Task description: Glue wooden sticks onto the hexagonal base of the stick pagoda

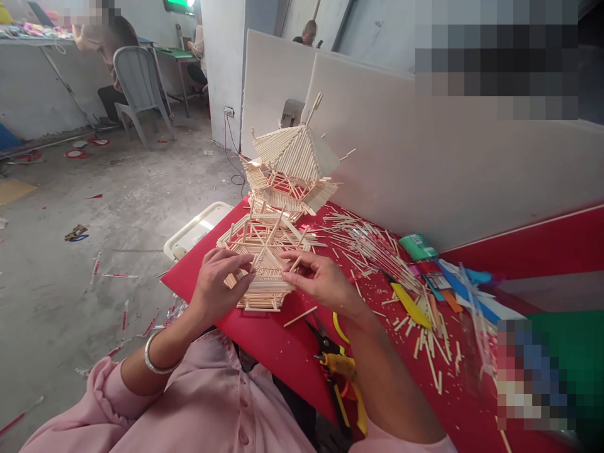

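Observation:
A base of pale wooden sticks [264,297], layered into a many-sided frame, lies at the near edge of the red table. My left hand [219,280] is at its left side, thumb and fingertips pinched together against the sticks; whatever is between them is too small to make out. On the other side, my right hand [325,283] pinches a short wooden stick [296,263] over the base. Right behind stands a tiered stick pagoda [292,154] with a sloping roof. A loose stick [301,316] lies in front of my right hand.
Cutting pliers [323,340] and a yellow-handled glue gun [337,363] lie by my right forearm. Loose sticks [372,242], a yellow-handled tool [410,304] and a green roll [418,246] are to the right. White boards [377,145] stand behind; a white stool [198,226] is at left.

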Demonstrator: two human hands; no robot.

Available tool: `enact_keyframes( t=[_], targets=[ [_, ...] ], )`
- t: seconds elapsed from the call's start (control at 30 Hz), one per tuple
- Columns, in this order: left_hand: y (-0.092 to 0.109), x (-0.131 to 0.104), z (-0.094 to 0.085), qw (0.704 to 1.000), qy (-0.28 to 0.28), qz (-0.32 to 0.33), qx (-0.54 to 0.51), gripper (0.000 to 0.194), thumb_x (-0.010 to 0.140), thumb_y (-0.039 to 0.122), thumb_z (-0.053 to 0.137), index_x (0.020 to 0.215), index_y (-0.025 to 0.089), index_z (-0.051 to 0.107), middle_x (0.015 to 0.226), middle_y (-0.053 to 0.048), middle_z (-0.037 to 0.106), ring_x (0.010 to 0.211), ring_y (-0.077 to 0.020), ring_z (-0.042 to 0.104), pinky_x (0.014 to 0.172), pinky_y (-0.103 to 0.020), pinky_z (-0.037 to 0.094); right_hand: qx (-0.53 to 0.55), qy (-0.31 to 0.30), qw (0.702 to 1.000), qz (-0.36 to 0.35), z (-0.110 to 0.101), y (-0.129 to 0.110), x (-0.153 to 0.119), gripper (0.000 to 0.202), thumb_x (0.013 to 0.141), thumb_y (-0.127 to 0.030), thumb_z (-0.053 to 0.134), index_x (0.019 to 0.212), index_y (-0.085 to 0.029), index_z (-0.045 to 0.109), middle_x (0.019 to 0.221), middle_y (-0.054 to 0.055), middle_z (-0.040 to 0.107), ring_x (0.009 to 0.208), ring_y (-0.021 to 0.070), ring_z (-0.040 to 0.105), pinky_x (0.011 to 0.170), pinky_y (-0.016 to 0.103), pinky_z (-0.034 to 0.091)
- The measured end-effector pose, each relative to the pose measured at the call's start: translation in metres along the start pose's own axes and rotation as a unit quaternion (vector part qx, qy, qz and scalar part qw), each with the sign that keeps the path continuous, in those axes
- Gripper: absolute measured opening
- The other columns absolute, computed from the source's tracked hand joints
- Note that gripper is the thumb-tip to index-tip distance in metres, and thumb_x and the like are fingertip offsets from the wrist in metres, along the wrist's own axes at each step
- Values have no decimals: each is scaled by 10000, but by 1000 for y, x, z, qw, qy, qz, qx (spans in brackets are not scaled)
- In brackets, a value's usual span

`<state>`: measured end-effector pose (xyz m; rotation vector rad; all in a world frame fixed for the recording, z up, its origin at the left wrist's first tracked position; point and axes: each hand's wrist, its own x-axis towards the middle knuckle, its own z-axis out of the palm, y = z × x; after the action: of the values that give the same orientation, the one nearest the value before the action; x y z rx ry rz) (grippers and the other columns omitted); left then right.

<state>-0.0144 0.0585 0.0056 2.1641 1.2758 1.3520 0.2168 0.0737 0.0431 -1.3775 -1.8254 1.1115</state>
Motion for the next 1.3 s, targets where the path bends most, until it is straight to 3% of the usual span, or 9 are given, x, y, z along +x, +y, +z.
enact_keyframes(
  t=[1.3],
  targets=[
    [2, 0, -1, 1000, -6, -4, 2, 148, 861, 225, 600, 996, 251, 654, 782, 7, 737, 786, -182, 656, 878, -440, 452, -22, 10, 1000, 5, 2, -2, -2, 276, 774, -320, 678, 1031, -228, 718, 870, 25, 727, 720, 138, 615, 673, 274, 507]
  ],
)
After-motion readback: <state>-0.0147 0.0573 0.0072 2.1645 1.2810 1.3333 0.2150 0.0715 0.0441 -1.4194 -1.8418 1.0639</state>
